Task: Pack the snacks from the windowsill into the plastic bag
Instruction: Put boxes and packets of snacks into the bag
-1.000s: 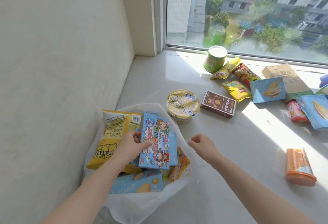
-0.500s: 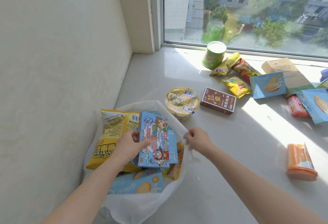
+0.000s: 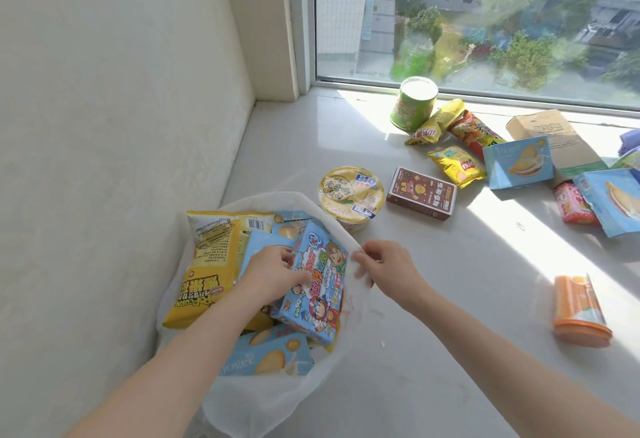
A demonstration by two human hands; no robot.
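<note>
Left hand (image 3: 273, 274) grips one blue cartoon-printed cardboard box (image 3: 315, 285), fingers curled round its left edge, inside the white plastic bag (image 3: 263, 403). Right hand (image 3: 388, 271) pinches the bag's right rim. One yellow popcorn packet (image 3: 207, 264) lies at the bag's left side. Eleven snacks counted on the white stone windowsill (image 3: 450, 351), far and right. The nearest is one yellow noodle bowl (image 3: 350, 195), just beyond the bag's far rim. Bare sill lies right of the bag.

The yellow foil snack bag (image 3: 207, 264) reads "POPCORN", upside down, with a barcode near its top; the pale blue flat biscuit box (image 3: 266, 358) below it shows "uogee" in script, its first letter hidden; the blue cartoon-printed carton (image 3: 315, 285) shows "GO"; the round yellow noodle bowl (image 3: 350, 188) has "BIG" on its lid among Chinese characters; the brown rectangular box (image 3: 420, 193) bears Chinese lettering, too small to read.
</note>
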